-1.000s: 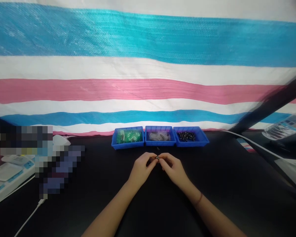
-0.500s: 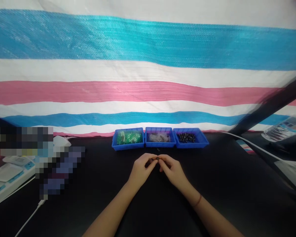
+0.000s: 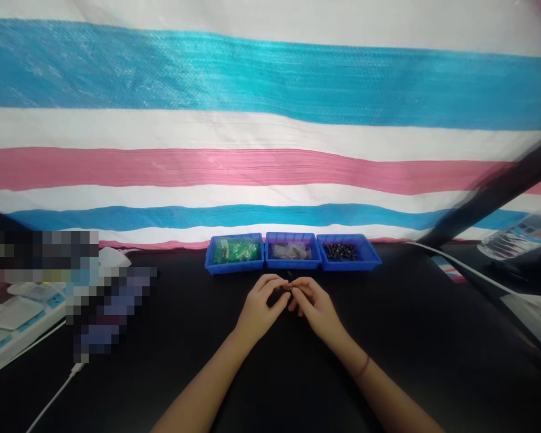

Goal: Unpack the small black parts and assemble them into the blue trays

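Note:
Above the black table, my left hand (image 3: 262,304) and my right hand (image 3: 314,302) meet at the fingertips. Both are closed in a pinch around something small and dark between them, too small to name. A tiny dark piece (image 3: 290,274) lies just beyond the fingertips. Behind it stand three blue trays in a row. In the left tray (image 3: 235,268) are green pieces that look like small circuit boards. Clear and greyish small parts fill the middle tray (image 3: 293,263). The right tray (image 3: 370,255) holds many small black parts.
A white power strip (image 3: 49,304) with plugs lies at the left, beside a blurred-out bluish object (image 3: 117,313) and a white cable (image 3: 54,403). Another white cable (image 3: 469,270) and plastic bags (image 3: 518,237) are at the right. A striped sheet (image 3: 270,168) hangs behind the table.
My fingertips have shifted slightly and the fingers have changed their hold on the small dark thing. Both hands rise a little. The trays have not moved.

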Tool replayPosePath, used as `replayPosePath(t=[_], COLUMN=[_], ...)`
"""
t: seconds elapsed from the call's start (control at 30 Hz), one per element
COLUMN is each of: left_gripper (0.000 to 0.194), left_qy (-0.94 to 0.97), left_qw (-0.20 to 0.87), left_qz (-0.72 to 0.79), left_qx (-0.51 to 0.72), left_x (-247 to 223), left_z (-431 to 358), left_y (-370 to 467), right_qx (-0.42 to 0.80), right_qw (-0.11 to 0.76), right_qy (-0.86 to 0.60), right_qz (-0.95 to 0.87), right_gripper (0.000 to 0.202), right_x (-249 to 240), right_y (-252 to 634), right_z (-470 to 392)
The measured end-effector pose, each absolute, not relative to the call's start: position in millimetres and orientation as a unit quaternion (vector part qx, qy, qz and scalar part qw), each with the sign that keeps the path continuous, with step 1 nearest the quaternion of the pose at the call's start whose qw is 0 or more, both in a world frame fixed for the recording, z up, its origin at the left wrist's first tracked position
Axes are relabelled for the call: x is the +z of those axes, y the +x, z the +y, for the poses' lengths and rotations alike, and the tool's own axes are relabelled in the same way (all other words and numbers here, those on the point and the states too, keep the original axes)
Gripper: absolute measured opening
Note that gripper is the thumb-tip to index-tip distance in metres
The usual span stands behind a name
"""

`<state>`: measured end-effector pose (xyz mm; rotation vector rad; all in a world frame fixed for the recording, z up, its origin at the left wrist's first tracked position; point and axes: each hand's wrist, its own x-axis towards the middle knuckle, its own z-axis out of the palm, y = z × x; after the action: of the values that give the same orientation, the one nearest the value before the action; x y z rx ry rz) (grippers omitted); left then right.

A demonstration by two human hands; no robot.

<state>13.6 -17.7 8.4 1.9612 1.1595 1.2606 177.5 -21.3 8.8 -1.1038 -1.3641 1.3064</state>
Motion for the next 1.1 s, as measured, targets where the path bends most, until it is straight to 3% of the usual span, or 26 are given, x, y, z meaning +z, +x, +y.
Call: replayPosePath(t=[0.43, 0.57, 0.73, 0.8, 0.93, 1.1], left_gripper=[0.01, 0.011, 0.017, 0.025, 0.045, 0.04], left_qy=[0.718, 0.718, 0.748, 0.77, 0.816, 0.835], left_qw=[0.246, 0.245, 0.193, 0.149, 0.067, 0.044], left_qz=[0.457, 0.471, 0.5, 0.513, 0.504, 0.487], left_qx=[0.464, 0.45, 0.392, 0.349, 0.275, 0.25], left_x=[8.7, 11.0, 6.7, 2.9, -3.2, -1.7], left_z=[-18.8, -19.3, -17.2, -16.4, -16.5, -19.0], left_y=[14.2, 14.8, 17.7, 20.1, 24.8, 26.6], right_qx=[0.522, 0.502, 0.326, 0.316, 0.347, 0.358], right_qw=[0.429, 0.488, 0.633, 0.66, 0.671, 0.628], right_qy=[-0.448, -0.463, -0.561, -0.565, -0.545, -0.539], right_qz=[-0.586, -0.544, -0.423, -0.381, -0.363, -0.431], right_gripper=[0.024, 0.023, 0.032, 0.04, 0.041, 0.027], right_x=[15.7, 20.3, 26.0, 27.0, 27.0, 21.3], right_y=[176.0, 181.1, 216.3, 230.0, 237.2, 221.5], right_z=[-26.0, -18.1, 8.8, 16.6, 17.6, 4.9])
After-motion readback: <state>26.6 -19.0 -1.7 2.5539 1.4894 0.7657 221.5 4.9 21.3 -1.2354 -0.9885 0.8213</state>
